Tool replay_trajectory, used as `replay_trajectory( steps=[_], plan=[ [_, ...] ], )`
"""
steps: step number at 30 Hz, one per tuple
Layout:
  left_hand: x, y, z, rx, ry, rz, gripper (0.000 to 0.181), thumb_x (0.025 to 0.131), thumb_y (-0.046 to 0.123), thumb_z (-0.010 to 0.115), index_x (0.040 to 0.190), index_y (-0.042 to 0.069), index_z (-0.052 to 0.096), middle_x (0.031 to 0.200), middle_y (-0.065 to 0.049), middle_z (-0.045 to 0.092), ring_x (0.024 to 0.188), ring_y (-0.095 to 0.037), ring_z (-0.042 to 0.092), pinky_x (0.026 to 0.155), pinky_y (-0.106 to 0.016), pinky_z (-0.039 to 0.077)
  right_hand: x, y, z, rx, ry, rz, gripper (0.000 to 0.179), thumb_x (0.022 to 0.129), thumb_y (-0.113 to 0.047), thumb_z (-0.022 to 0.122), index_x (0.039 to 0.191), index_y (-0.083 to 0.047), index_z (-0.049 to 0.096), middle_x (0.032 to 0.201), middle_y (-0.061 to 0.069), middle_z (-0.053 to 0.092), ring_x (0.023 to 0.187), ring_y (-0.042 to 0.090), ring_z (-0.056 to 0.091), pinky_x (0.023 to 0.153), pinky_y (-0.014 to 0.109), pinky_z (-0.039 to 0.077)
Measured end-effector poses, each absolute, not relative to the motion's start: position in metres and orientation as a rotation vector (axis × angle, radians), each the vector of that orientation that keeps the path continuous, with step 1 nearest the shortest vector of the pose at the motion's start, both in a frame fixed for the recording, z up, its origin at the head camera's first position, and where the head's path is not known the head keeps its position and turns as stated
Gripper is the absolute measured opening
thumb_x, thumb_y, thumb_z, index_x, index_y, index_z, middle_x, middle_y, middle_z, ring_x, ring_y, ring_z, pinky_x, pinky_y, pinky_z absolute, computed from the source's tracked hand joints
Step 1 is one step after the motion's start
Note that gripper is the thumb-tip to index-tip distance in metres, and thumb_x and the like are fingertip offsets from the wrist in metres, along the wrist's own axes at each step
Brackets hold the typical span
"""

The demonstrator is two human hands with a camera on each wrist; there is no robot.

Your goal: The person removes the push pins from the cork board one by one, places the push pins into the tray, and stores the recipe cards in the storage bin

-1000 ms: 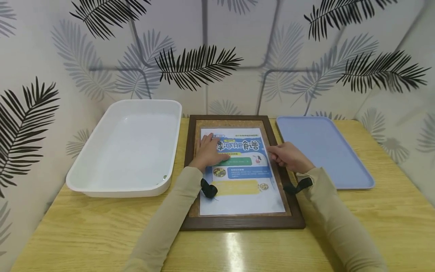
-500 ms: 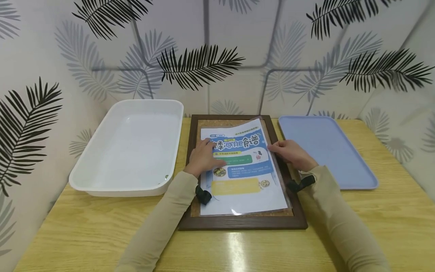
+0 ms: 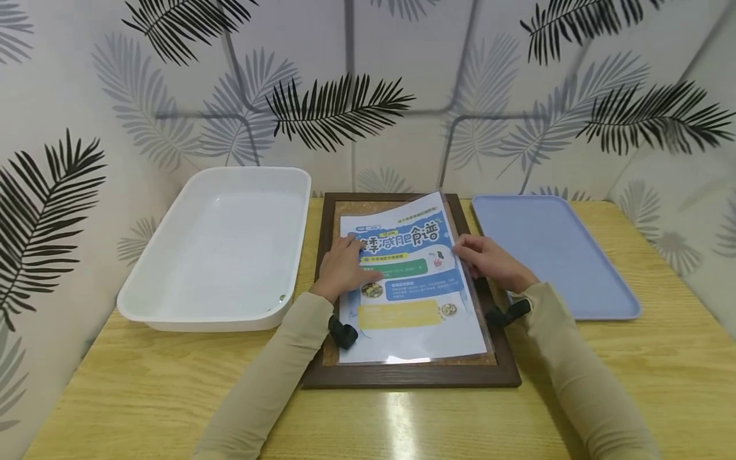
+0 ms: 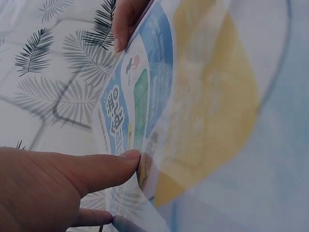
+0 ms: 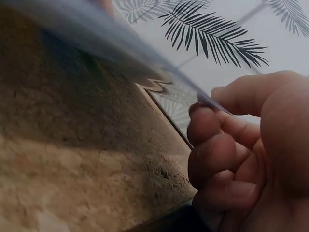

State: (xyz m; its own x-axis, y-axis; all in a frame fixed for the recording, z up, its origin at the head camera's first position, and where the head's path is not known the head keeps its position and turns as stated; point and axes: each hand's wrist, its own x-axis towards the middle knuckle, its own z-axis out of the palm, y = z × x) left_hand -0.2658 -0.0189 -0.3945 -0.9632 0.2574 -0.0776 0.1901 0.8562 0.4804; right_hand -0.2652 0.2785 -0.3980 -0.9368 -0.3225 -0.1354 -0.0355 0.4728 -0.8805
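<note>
A laminated poster [image 3: 414,281] with blue, green and yellow printed blocks lies over a brown-framed cork board [image 3: 408,375]. Its right side is raised, and the right wrist view shows bare cork [image 5: 96,169] beneath it. My right hand [image 3: 496,260] pinches the poster's right edge between thumb and curled fingers, plain in the right wrist view. On the poster's left side rests my left hand [image 3: 343,265], fingers spread. In the left wrist view its thumb [image 4: 108,171] lies straight, the tip right at the bowed sheet.
To the left stands a deep white plastic tub [image 3: 213,249], with a small dark mark near its front corner. A flat lilac tray [image 3: 546,255] lies right of the board, close to my right wrist. Leaf-patterned wall covering [image 3: 402,153] rises behind the wooden table [image 3: 345,421].
The poster's right side, flat a second ago, has been lifted by my right hand, its upper right corner rising most. My left hand has shifted slightly left and stays on the sheet.
</note>
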Motion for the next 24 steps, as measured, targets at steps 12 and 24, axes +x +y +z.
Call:
replay_trajectory(
  steps=[12,24],
  plan=[
    [-0.266,-0.023,-0.397,0.372,2.883,0.697,0.078,0.081,0.044,0.073,0.142,0.005,0.045,0.155,-0.013,0.031,0.143,-0.029,0.026,0.112,-0.049,0.031,-0.256,0.282,-0.399,-0.535,2.442,-1.321,0.033,0.1,-0.012,0.05,0.13,0.001,0.044,0.075,0.008,0.066,0.046,0.014,0.052,0.045,0.027,0.045],
    [-0.268,-0.027,-0.389,0.335,2.874,0.86,0.079,0.079,0.038,0.078,0.141,0.003,0.043,0.157,-0.013,0.026,0.144,-0.031,0.026,0.114,-0.048,0.029,-0.251,0.281,-0.406,-0.591,2.42,-1.513,0.037,0.101,-0.007,0.045,0.136,0.004,0.039,0.057,0.0,0.055,0.04,0.008,0.044,0.038,0.024,0.039]
  ],
)
